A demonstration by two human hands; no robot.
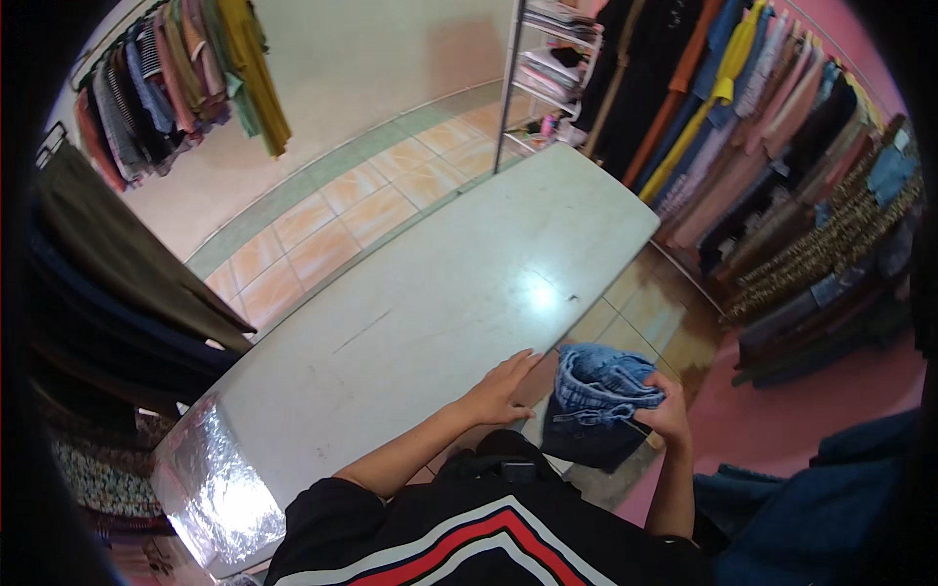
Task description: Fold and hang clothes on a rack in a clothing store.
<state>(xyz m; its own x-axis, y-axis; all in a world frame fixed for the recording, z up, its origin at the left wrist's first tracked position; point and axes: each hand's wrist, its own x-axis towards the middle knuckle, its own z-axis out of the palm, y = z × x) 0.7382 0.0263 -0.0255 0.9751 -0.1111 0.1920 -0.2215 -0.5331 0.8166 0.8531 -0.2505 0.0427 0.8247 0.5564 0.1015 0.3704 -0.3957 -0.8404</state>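
My right hand [665, 412] grips a bunched blue denim garment [604, 381] by its right side, just off the near edge of the white table [410, 315]. Below the denim shows a dark cloth [593, 443]; whether the hand holds it too cannot be told. At the table's near edge is my left hand [502, 392], palm down with fingers spread and nothing in it, a little left of the denim.
A shiny silver sheet [227, 483] lies on the table's left end. Clothes on racks hang at upper left, left and right [777, 146]. Behind the table's far end stands a shelf with folded items [553, 77]. More denim [813, 505] is at lower right.
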